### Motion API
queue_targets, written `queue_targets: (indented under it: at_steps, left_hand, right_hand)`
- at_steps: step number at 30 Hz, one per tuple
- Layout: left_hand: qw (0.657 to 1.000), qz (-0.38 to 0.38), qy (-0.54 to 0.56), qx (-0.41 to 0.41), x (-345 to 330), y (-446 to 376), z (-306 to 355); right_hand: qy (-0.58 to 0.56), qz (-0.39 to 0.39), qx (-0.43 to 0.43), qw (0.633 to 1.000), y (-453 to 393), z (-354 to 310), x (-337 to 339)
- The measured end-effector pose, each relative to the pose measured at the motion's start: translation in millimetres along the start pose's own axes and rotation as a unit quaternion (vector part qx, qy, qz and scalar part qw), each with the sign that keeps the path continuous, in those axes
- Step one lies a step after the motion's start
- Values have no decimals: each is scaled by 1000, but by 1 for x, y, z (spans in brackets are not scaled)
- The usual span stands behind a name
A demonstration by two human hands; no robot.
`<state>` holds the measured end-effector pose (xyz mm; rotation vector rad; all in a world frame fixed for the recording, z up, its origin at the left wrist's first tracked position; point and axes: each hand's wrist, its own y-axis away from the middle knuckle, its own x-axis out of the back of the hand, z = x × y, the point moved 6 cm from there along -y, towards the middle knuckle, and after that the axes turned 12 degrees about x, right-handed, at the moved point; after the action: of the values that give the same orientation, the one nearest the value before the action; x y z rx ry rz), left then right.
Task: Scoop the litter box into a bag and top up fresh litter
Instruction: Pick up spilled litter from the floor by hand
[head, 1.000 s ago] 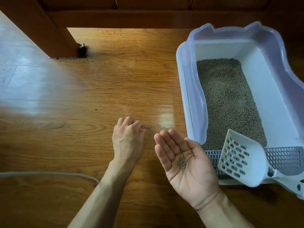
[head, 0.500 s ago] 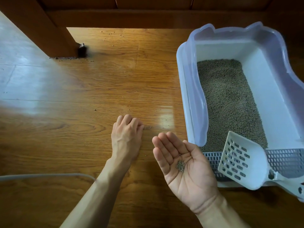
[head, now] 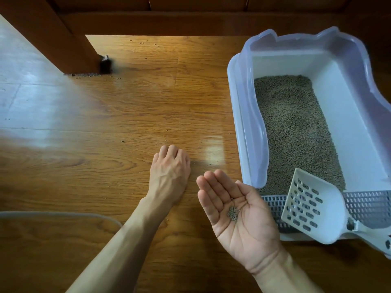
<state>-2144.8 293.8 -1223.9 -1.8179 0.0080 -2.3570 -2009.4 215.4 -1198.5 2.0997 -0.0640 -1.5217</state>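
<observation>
A white litter box (head: pixel 237 115) with a lilac rim stands on the floor at the right, holding grey-brown litter (head: pixel 294 127). A white slotted scoop (head: pixel 313 206) rests across its near grated edge, handle pointing right. My right hand (head: pixel 239 214) is palm up just left of the box, cupping a small pile of litter pellets (head: pixel 233 213). My left hand (head: pixel 171 172) lies knuckles up on the floor, fingers curled down onto the boards beside stray pellets; whether it pinches any is hidden.
Stray pellets (head: pixel 122 141) dot the wooden floor (head: pixel 127 106). A dark wooden furniture leg (head: pixel 69 49) stands at the back left with a small black object (head: pixel 105 64) at its foot. A grey curved edge (head: pixel 63 214) lies at the near left.
My left hand has drawn back slightly toward me along the floor. My right hand, still cupping pellets, has dropped a little lower and nearer.
</observation>
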Motion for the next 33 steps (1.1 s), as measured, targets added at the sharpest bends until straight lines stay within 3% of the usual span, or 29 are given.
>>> queue_targets:
  at_steps: [10, 15, 19, 22, 25, 29, 33]
  left_hand:
    - [998, -11, 55, -3, -10, 3, 10]
    - [999, -32, 19, 12, -11, 0, 13]
    - [975, -34, 180, 126, 21, 11, 6]
    - [942, 22, 287, 171, 75, 37, 2]
    - [943, 64, 311, 99, 119, 70, 24]
    - [962, 70, 262, -35, 126, 107, 58]
    - [966, 89, 240, -27, 125, 116, 56]
  right_hand:
    - [-1, 21, 0, 1000, 2, -4, 0]
    - [2, 20, 7, 1000, 3, -4, -1]
    - [15, 25, 16, 999, 6, -4, 0]
    - [1, 52, 21, 998, 9, -5, 0]
    - [-21, 67, 42, 997, 9, -2, -4]
    - [-35, 81, 25, 996, 6, 11, -13]
    - [-30, 74, -9, 997, 9, 16, -22]
